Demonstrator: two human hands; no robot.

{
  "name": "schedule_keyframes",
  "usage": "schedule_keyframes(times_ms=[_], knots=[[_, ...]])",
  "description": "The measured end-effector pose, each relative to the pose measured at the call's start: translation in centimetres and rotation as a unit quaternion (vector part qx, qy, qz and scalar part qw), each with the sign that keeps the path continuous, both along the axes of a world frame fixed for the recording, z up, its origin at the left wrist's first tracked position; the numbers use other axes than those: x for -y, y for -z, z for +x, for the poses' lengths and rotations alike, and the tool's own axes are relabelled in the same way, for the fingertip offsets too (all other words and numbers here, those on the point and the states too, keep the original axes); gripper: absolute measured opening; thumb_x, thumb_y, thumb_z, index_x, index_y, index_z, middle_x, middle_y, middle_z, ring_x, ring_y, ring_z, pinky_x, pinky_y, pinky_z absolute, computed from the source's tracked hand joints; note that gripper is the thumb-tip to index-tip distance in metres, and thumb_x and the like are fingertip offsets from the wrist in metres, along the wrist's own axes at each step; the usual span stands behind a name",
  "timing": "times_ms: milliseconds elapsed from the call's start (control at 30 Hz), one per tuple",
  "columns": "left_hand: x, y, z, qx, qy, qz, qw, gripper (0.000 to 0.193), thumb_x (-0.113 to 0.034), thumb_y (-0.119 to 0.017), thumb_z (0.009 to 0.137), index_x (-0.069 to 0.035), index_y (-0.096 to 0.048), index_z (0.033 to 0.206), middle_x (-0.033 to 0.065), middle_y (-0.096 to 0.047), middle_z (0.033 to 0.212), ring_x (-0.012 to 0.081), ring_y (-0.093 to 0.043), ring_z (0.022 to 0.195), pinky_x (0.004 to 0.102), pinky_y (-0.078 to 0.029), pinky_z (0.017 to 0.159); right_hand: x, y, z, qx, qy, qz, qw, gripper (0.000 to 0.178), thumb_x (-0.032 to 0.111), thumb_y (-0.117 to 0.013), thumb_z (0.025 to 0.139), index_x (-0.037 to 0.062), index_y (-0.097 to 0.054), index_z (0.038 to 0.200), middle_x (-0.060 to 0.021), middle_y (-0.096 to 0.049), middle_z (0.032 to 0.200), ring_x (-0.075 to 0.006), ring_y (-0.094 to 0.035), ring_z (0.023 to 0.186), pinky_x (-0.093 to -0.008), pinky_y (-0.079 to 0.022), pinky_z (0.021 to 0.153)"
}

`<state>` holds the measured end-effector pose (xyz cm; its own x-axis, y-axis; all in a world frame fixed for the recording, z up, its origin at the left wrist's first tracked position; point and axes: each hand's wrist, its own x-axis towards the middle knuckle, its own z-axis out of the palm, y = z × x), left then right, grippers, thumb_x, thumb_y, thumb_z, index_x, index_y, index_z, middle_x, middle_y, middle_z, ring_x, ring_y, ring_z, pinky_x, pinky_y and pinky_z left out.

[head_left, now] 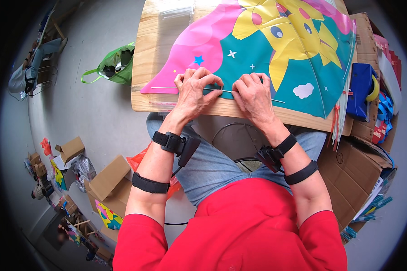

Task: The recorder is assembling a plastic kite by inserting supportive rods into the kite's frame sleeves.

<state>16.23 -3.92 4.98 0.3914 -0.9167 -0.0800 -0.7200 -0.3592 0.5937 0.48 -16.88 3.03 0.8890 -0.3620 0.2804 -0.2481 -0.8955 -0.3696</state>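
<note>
A pink, teal and yellow kite sail with a cartoon figure, stars and a cloud lies spread over the wooden table. Along its near edge runs a thin white rod, its ends showing beyond both hands. My left hand pinches the rod near its middle, thumb and forefinger together. Close by on the right, my right hand is closed with curled fingers on the rod and the sail's edge. A short stretch of rod shows between the hands. My fingers hide how the rod joins the fabric.
Clear plastic sleeves lie on the table's left side. At the right stand a blue box with a yellow tape roll, thin rods and cardboard boxes. A green bag sits on the floor, left; an open carton is lower left.
</note>
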Motion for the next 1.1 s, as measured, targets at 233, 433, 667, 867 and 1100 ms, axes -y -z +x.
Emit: schedule_keyframes(times_ms=[233,433,667,867,1100], knots=[[0.0,0.2,0.0,-0.002,-0.004,-0.005,1.0,0.021,-0.024,-0.081,0.077,-0.023,-0.073,0.096,-0.0047,-0.057,0.099,0.0176,-0.05,0.108,0.0414,-0.025,0.1,0.0,0.0,0.1,0.003,0.003,-0.006,1.0,0.011,0.016,-0.071,0.083,0.0121,-0.062,0.085,-0.0035,-0.057,0.087,-0.0216,-0.058,0.092,-0.0444,-0.037,0.096],[0.0,0.2,0.1,0.002,-0.004,-0.008,1.0,0.021,-0.023,-0.081,0.076,-0.023,-0.073,0.096,-0.0047,-0.057,0.099,0.0173,-0.05,0.107,0.041,-0.025,0.099,-0.1,0.2,0.1,-0.001,0.006,-0.016,1.0,0.01,0.017,-0.071,0.083,0.0128,-0.062,0.084,-0.0033,-0.056,0.087,-0.0215,-0.058,0.091,-0.0449,-0.037,0.096],[0.1,0.2,0.1,0.004,-0.004,-0.009,1.0,0.024,-0.024,-0.082,0.076,-0.022,-0.072,0.098,-0.0053,-0.058,0.098,0.0171,-0.05,0.108,0.0421,-0.025,0.1,-0.2,0.0,0.0,-0.014,0.014,-0.025,0.999,0.01,0.017,-0.07,0.084,0.0123,-0.061,0.085,-0.0039,-0.056,0.087,-0.0214,-0.058,0.093,-0.046,-0.038,0.095],[-0.7,-2.1,0.2,0.021,-0.02,-0.043,0.999,0.041,-0.028,-0.082,0.079,-0.023,-0.07,0.117,-0.0073,-0.064,0.101,0.0159,-0.054,0.108,0.0432,-0.024,0.105,0.2,-2.0,-0.8,0.004,0.043,-0.046,0.998,0.01,0.015,-0.07,0.084,0.0113,-0.061,0.087,-0.004,-0.057,0.086,-0.0213,-0.059,0.09,-0.0451,-0.039,0.096],[-1.5,-5.8,-0.2,0.049,0.037,-0.08,0.995,0.038,-0.028,-0.08,0.082,-0.019,-0.071,0.118,-0.0054,-0.068,0.099,0.0157,-0.055,0.106,0.0415,-0.026,0.103,-0.2,-5.9,-1.2,0.031,-0.016,-0.066,0.997,0.007,0.01,-0.066,0.083,0.0098,-0.06,0.087,-0.0042,-0.058,0.087,-0.0192,-0.06,0.09,-0.0469,-0.038,0.102]])
